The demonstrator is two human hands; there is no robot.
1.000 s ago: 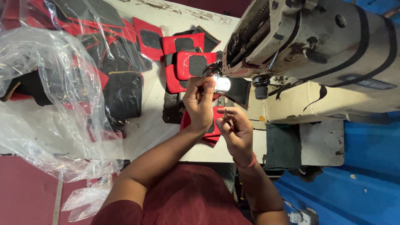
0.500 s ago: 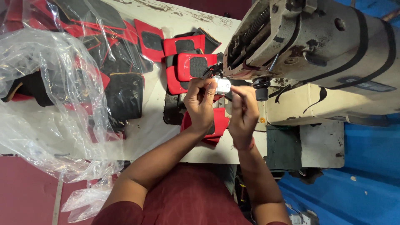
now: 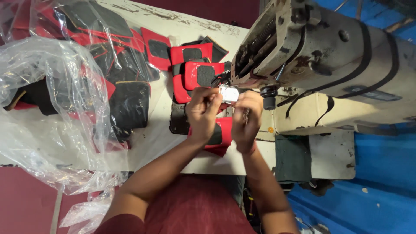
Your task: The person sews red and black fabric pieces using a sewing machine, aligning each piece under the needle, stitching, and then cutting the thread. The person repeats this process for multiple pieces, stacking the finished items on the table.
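Right hand [image 3: 247, 115] now beside left hand [image 3: 203, 112]

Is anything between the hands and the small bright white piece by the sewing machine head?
Nothing visible. The left hand and right hand both touch the small bright white piece, just in front of the beige sewing machine.

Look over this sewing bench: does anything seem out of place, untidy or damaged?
Somewhat untidy: a crumpled clear plastic bag spills off the table's near edge, and the red-and-black pieces lie in an uneven, overlapping heap. The sewing machine looks worn and stained, though not visibly broken.
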